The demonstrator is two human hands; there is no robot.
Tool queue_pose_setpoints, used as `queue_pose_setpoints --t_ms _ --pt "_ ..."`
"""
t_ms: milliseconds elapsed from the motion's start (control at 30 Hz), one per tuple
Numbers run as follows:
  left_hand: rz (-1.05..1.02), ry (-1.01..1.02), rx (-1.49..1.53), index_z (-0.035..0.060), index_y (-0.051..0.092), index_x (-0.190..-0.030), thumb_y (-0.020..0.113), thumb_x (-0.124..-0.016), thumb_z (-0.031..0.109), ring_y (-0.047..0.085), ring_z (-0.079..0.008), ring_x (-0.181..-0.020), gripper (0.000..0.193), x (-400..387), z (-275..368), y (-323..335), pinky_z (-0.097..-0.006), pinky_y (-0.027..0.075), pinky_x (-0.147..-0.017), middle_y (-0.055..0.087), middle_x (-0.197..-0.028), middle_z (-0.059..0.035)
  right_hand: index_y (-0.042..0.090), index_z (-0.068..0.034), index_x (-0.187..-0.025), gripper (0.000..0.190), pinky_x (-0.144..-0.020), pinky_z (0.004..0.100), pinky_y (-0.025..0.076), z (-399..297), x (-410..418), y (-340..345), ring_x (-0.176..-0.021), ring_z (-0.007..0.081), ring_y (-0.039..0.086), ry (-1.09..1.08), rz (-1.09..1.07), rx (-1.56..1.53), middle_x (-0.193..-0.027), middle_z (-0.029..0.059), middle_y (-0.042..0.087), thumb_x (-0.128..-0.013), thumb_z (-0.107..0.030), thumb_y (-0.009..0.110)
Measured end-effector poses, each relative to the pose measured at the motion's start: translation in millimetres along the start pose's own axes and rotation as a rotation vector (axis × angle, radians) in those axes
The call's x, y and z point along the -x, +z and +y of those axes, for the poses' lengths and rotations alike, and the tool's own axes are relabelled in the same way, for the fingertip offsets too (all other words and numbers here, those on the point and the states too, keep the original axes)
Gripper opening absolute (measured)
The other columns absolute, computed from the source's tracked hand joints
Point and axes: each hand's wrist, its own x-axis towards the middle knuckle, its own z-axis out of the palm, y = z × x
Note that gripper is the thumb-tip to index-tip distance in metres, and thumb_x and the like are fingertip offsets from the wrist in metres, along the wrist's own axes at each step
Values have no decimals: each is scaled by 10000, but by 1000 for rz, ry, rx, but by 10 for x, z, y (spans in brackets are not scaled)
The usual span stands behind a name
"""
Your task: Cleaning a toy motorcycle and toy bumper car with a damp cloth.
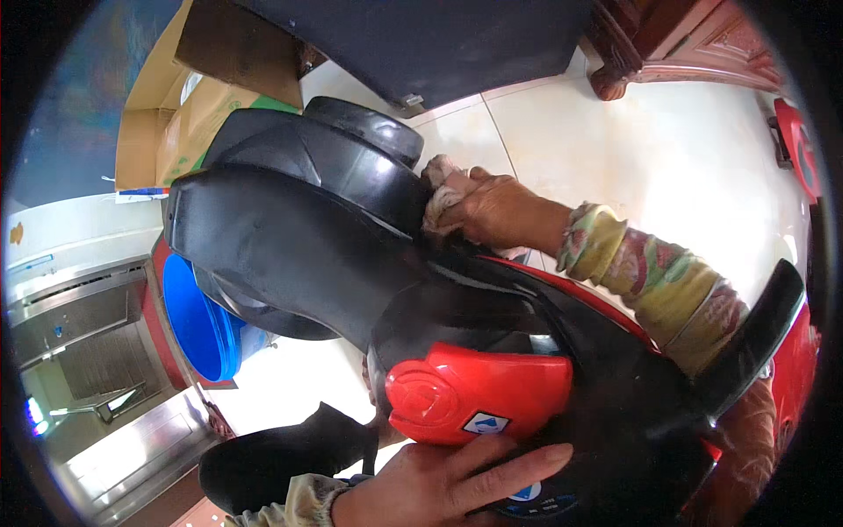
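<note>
In front of me is a black and red ride-on toy motorcycle [283, 230], with its long black seat pointing to the upper left. My right hand [494, 207] is closed around a crumpled pale cloth [442, 197], held at the machine's far side beside a broad black wheel [375, 178]. My left hand [454, 484] lies with fingers apart on the dark body, just below a glossy red cover [487, 392] that bears a blue and white emblem. A black handlebar grip [757, 336] juts up at the right, near my right sleeve.
An open cardboard box [204, 125] stands behind the wheels. A blue plastic bucket [197, 319] is at the left, near a doorway. Carved wooden furniture [685, 53] and a dark panel [448, 46] border the pale tiled floor [560, 132]. Another red object [798, 148] sits at the right rim.
</note>
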Motion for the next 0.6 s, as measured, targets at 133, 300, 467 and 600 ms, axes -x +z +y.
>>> queue_pose_setpoints --t_ms 133,300,467,600 --pt "18 13 40 110 448 -1380 676 -547 38 585 -224 -872 866 -21 14 -35 -388 474 -809 552 -1319 -20 685 -80 -980 256 -760 417 530 29 131 -226 -926 330 630 172 -280 147 -899 155 672 -752 -144 589" --pt "34 20 49 104 449 -1380 691 -540 45 584 -223 -881 876 4 -27 45 -380 442 -818 573 -1272 -17 690 -162 -1042 291 -837 381 510 -110 162 -514 -988 281 620 369 -252 -142 -1090 141 614 -773 -176 582" --pt "-19 -3 -44 110 442 -1389 682 -543 47 580 -220 -874 882 30 -34 -8 -380 424 -825 571 -1270 -16 687 -220 -1078 301 -847 417 495 -44 -269 -28 -1015 305 596 -16 -66 47 -1102 119 592 -798 -182 582" --pt "-128 -60 -138 113 422 -1403 673 -545 60 567 -219 -898 896 -74 143 -122 -397 413 -858 517 -1352 -7 676 -93 -1051 279 -745 465 518 -162 -266 -50 -951 338 629 37 -205 366 -1059 180 601 -796 -150 577"
